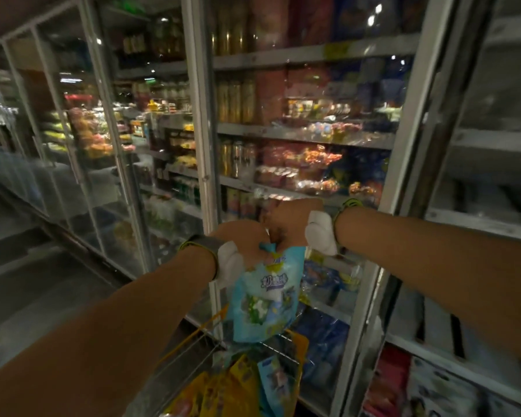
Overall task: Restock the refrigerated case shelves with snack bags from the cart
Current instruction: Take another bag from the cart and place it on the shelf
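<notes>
A light blue snack bag (263, 296) hangs in front of me at the centre of the head view. My left hand (242, 240) and my right hand (289, 224) both pinch its top edge, close together. Each wrist carries a band and a white wrap. Below the bag stands the cart (295, 341) with a yellow rim, holding yellow bags (223, 389) and another blue bag (275, 383). Behind the hands is the refrigerated case (304, 136), whose shelves carry cans and packed snacks.
A white door frame post (199, 115) rises left of the shelves. An open glass door (418, 145) stands at the right, with more shelves (478, 224) beyond it. Closed glass doors (73, 130) run off to the left along the aisle floor (27, 296).
</notes>
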Action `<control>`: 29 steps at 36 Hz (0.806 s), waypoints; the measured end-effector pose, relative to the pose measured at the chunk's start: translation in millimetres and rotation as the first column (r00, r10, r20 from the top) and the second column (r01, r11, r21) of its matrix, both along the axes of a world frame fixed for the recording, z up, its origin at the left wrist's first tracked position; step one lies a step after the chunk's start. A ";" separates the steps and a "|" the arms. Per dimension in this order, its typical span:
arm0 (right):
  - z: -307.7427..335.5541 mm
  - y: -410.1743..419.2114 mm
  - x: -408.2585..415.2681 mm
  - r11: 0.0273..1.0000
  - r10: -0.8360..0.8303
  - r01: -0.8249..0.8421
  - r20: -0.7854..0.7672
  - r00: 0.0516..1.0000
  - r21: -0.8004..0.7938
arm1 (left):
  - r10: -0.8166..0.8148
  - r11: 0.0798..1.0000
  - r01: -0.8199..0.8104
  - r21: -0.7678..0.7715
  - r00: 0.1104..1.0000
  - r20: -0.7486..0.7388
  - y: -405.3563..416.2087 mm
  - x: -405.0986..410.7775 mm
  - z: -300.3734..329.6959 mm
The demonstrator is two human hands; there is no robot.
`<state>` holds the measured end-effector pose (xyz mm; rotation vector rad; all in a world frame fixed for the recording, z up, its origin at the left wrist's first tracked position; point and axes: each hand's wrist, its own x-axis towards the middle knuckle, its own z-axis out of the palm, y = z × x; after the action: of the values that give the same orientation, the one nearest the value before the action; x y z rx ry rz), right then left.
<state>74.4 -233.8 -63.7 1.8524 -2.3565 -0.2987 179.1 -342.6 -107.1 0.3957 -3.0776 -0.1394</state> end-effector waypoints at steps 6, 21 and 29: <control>19.4 37.8 -9.9 1.000 -0.027 0.028 -0.059 0.998 0.011 | -0.082 0.990 0.087 0.108 0.996 -0.047 31.4 -18.1 21.0; 65.5 146.2 -57.3 0.958 -0.089 0.079 0.025 0.996 0.277 | -0.287 0.958 0.287 -0.011 0.955 -0.072 130.4 -77.8 60.7; 87.7 201.8 -89.9 0.970 -0.147 0.133 0.056 0.987 0.204 | -0.391 0.919 0.390 -0.060 0.921 -0.004 183.0 -114.6 95.5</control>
<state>-15.5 -32.0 24.0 1.8071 -2.5981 -0.5105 64.5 -159.6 -11.6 -0.2275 -3.0931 -0.0616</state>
